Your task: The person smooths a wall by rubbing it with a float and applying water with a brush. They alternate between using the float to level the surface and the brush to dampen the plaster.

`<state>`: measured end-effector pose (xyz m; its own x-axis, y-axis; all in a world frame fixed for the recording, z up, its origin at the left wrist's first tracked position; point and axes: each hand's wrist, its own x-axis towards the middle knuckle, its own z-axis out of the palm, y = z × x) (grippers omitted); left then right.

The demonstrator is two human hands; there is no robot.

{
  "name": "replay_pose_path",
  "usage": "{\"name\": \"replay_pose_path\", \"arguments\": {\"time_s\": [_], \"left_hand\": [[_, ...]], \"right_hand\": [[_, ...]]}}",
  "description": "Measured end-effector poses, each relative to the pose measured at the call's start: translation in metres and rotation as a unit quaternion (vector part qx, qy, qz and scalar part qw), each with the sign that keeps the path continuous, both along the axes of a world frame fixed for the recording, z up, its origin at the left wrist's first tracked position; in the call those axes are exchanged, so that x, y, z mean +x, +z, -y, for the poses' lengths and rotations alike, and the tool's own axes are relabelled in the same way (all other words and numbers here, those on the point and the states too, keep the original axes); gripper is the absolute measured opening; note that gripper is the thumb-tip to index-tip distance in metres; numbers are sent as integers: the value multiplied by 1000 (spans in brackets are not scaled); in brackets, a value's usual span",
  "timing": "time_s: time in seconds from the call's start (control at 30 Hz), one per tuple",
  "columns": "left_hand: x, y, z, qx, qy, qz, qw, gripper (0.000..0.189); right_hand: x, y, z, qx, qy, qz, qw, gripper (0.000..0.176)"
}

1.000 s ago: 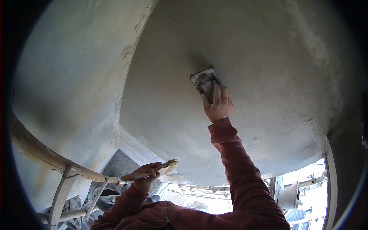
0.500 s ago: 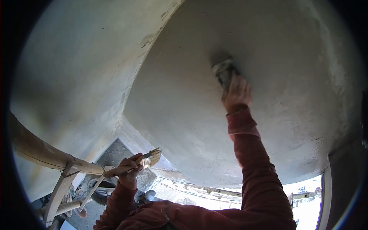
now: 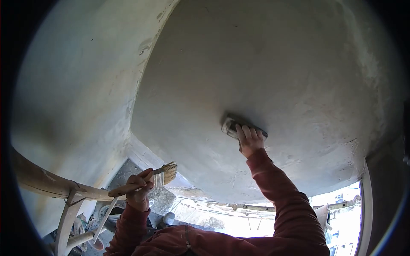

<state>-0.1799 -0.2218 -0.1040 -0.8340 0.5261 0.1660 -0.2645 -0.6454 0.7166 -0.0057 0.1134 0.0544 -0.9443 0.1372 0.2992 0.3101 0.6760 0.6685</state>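
My right hand (image 3: 250, 138) is wrapped round a dark, plaster-smeared float (image 3: 232, 124), which lies against the grey plastered surface (image 3: 192, 94) overhead, near its middle. Its long side runs from upper left to lower right. Lower on the left, my left hand (image 3: 139, 190) grips the wooden handle of a flat brush (image 3: 168, 173). The brush's bristles point up and to the right, and look pale and caked. Red sleeves cover both arms.
A wooden pole frame (image 3: 70, 217) with slats stands at the lower left. Another plastered wall (image 3: 81, 94) rises on the left. Behind my body, a metal bar (image 3: 256, 208) crosses a bright opening. Cluttered objects lie on the floor below the frame.
My right hand has come down and slightly left with the float, which has turned closer to level. My left hand has shifted slightly down and left, still holding the brush. The view has shifted a little.
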Motion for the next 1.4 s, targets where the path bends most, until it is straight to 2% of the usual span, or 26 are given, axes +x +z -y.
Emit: {"name": "replay_pose_path", "arguments": {"time_s": [0.07, 0.13, 0.17, 0.23, 0.27, 0.33, 0.43, 0.53, 0.6, 0.7, 0.73, 0.77, 0.8, 0.87, 0.93, 0.97, 1.0, 1.03, 1.1, 1.13, 1.2, 1.23, 1.27, 1.3, 1.33, 1.4], "left_hand": [[-11, 5, 14, 33, 17, -21, 999, 21], [-20, -4, 36, -27, -19, 85, 996, 20], [-21, 1, 37, -8, -39, 137, 990, 20], [-16, 1, 27, -8, -45, 146, 988, 20], [-12, 0, 21, 2, -46, 151, 987, 21], [-7, -6, 13, 37, -35, 99, 994, 22], [-17, 1, 19, 50, -24, 79, 995, 24], [-29, 2, 36, 60, -70, 145, 985, 25], [-27, 5, 27, 73, -52, 170, 981, 26], [-6, 30, -11, 57, -42, 124, 990, 21], [-1, 42, -24, 69, -22, 76, 994, 20], [0, 52, -34, 58, -8, 28, 998, 16], [2, 56, -44, 65, -10, 24, 998, 16], [16, 56, -57, 23, -48, -113, 992, 16], [46, 54, -63, 27, -146, -126, 981, 19], [59, 55, -61, 33, -170, -123, 977, 19], [68, 55, -58, 38, -194, -117, 973, 19], [73, 50, -57, 48, -221, -94, 969, 18], [79, 39, -53, 15, -231, -84, 969, 18], [81, 35, -52, -15, -239, -74, 968, 18], [81, 31, -57, -20, -235, -66, 969, 18], [81, 29, -60, -29, -216, -93, 972, 18], [79, 29, -61, -40, -197, -122, 972, 18], [74, 31, -61, -38, -199, -106, 973, 18], [66, 27, -56, -39, -195, -111, 974, 18], [41, 8, -43, -8, -178, -67, 982, 19]], "right_hand": [[22, 28, 6, -5, 32, -36, 999, 40], [14, 78, 14, 41, -10, -161, 986, 45], [0, 89, 16, 34, -17, -155, 987, 45], [-34, 92, 19, 90, -9, -305, 948, 44], [-41, 80, 27, 56, -59, -227, 971, 44], [-19, 32, 11, -5, -35, -67, 997, 45], [19, 54, 19, 30, -18, -72, 997, 50], [27, 94, 13, 89, -16, -308, 947, 49], [1, 75, 18, 81, -39, -360, 928, 52], [-17, 12, 37, -73, -82, -201, 973, 57], [-12, -24, 45, -244, -57, -212, 944, 60], [-4, -60, 57, -475, -97, -275, 830, 59], [0, -85, 74, -730, -118, -367, 564, 49], [10, -99, 114, -891, -82, -411, 177, 43], [3, -85, 140, -887, 14, -460, 35, 42], [13, -74, 126, -861, 9, -508, 33, 43], [25, -73, 97, -826, 79, -555, 67, 43], [26, -25, 91, -782, 126, -589, 157, 41], [36, 41, 59, -565, 78, -618, 542, 45], [38, 53, 39, -395, 39, -597, 697, 47], [19, 61, 20, -75, 19, -470, 879, 46], [14, 45, 17, 7, -39, -378, 925, 54], [16, 17, 13, -29, -45, -211, 976, 56], [19, -20, 5, -67, 19, -142, 987, 54], [34, -45, -5, -70, 44, -114, 990, 52], [54, -22, 6, -49, -4, -138, 989, 50]]}}
